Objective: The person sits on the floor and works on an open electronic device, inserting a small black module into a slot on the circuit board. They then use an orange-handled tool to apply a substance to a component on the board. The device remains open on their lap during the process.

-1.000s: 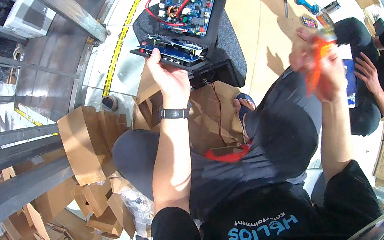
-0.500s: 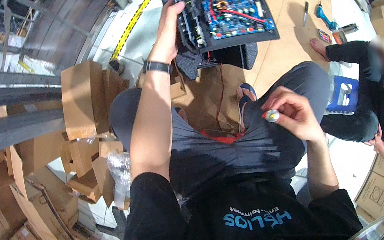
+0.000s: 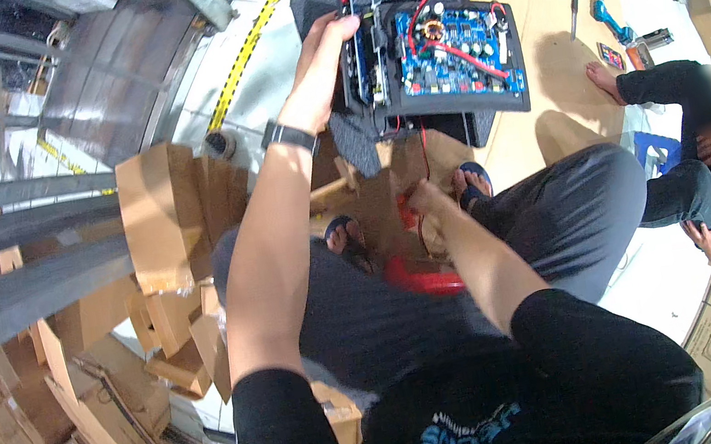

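Observation:
My left hand (image 3: pixel 320 68) is closed on the left edge of a black module carrying a blue circuit board (image 3: pixel 463 47). On the board are a copper-coloured coil and red wires; more upright boards line its left side. The module sits tilted against a black, rough-textured cabinet (image 3: pixel 312 6). A thin red wire (image 3: pixel 425 150) hangs from beneath it. Lower down, between my feet, my right hand (image 3: pixel 426 209) reaches beside a small red thing (image 3: pixel 407 211). Its fingers are blurred and partly hidden, so what it holds does not show.
A red curved rim (image 3: pixel 425 278) shows between my legs. Cardboard boxes (image 3: pixel 155 221) and metal rack beams (image 3: pixel 22 228) stand at left. At right, a dark blade-like tool (image 3: pixel 574 13) and a teal power tool (image 3: pixel 609 19) lie near another seated person (image 3: pixel 679 92).
My right hand has moved from above my right knee, where it pinched a small whitish thing, down and left between my feet. My left hand stays on the module.

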The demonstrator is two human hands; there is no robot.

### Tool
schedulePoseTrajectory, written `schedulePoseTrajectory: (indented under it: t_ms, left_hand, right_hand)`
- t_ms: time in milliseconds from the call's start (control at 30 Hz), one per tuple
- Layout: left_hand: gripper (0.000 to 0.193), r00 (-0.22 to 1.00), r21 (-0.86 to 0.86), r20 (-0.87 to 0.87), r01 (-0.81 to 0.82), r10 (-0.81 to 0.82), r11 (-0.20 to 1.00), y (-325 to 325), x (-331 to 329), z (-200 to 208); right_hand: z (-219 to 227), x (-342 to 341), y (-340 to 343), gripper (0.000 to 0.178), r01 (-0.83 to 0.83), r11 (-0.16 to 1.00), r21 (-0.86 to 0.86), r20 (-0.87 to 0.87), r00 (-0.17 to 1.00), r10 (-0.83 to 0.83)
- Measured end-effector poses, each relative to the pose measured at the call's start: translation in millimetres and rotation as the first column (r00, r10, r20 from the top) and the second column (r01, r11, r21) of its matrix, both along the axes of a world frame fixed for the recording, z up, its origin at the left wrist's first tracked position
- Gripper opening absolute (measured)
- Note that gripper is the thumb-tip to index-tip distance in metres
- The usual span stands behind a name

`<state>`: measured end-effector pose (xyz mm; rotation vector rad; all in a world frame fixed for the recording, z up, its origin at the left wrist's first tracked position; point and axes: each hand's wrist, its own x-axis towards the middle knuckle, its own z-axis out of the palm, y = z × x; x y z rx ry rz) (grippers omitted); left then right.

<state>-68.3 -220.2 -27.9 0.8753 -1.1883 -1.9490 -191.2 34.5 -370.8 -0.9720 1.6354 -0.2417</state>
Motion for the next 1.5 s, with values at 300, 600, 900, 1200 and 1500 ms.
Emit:
schedulePoseTrajectory:
  t_ms: [300,600,900,1200,1500]
  left_hand:
    - [0.076,0.990,0.058,0.110,0.078,-0.084,0.995,-2,2,27]
    - [0.055,0.977,0.016,0.153,0.148,-0.149,0.989,16,2,49]
    - [0.060,0.872,-0.062,0.309,0.417,-0.380,0.907,28,-21,55]
    - [0.057,0.679,0.095,0.476,0.592,-0.559,0.800,29,-66,53]
    - [0.045,0.531,-0.080,0.585,0.790,-0.612,0.608,57,-81,42]
  right_hand:
    - [70,12,-39,0.044,-0.658,0.751,-0.054,-0.303,0.728,0.615]
    - [421,-50,6,0.035,-0.802,0.582,-0.131,-0.041,0.591,0.806]
    - [448,-71,18,0.158,-0.382,0.784,-0.489,-0.601,0.799,0.015]
    - [399,-88,57,0.162,-0.131,0.844,-0.520,-0.426,0.896,-0.123]
    - [374,-60,98,0.164,0.018,0.844,-0.536,-0.360,0.900,-0.248]
